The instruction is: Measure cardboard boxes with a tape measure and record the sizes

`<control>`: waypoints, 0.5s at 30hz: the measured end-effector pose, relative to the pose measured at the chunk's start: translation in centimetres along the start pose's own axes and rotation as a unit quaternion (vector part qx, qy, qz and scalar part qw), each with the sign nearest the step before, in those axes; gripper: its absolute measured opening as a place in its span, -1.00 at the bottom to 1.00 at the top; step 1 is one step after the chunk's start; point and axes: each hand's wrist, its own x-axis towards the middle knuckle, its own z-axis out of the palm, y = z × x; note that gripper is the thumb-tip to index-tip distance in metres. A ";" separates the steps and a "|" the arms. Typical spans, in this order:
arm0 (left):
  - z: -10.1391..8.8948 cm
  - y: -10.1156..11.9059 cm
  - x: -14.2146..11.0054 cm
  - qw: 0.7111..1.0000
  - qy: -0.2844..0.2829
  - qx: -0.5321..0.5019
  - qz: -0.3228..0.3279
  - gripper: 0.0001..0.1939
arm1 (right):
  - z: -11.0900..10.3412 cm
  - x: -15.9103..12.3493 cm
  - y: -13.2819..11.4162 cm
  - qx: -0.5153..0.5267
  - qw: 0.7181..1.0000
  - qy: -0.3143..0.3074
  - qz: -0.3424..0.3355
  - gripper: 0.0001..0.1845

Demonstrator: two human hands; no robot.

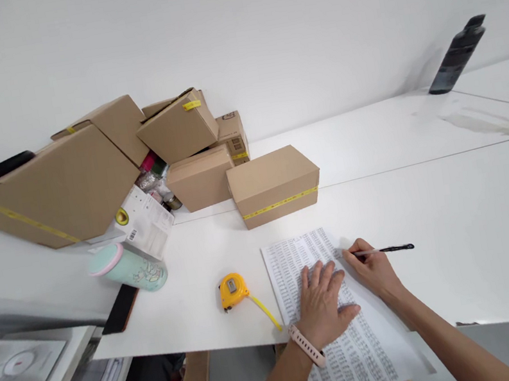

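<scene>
White desk (438, 238), smooth, flat. Large brown carton (59, 190) at far left, plain cardboard with a yellow tape strip. Smaller oblong taped carton (274, 177) just beyond the paper, long axis roughly crosswise, yellow band along its near face. Printed paper (361, 361): thin, white, rectangular, dense rows of dark marks; long axis runs away from the person, far end leaning left, near end past the desk's front edge. Mint tumbler (133, 269), cylindrical, pink rim, on the left. Left hand (323, 302) palm down on the paper, fingers spread, gripping nothing. Right hand (376, 271) at the paper's right edge, fingers closed round the pen. Yellow tape measure (233, 290), rounded case, blade partly out toward the desk edge. Pen (394, 249) slim, nearly crosswise, tip left at the paper, black end right; tip contact unclear.
</scene>
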 end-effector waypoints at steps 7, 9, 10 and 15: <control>0.1 0.0 0.0 1.000 0.002 0.006 0.001 -0.32 | 0.1 0.1 -0.1 -0.008 1.000 0.002 0.001 -0.61; 0.1 0.0 0.0 1.000 0.002 0.008 0.000 -0.32 | 0.1 0.1 -0.1 -0.009 1.000 0.004 0.000 -0.61; 0.1 0.0 0.0 1.000 0.002 0.008 0.000 -0.32 | 0.1 0.1 -0.1 -0.009 1.000 0.003 0.001 -0.61; 0.1 0.0 0.0 1.000 0.003 0.005 0.000 -0.32 | 0.0 0.0 -0.2 -0.005 1.000 0.005 0.004 -0.61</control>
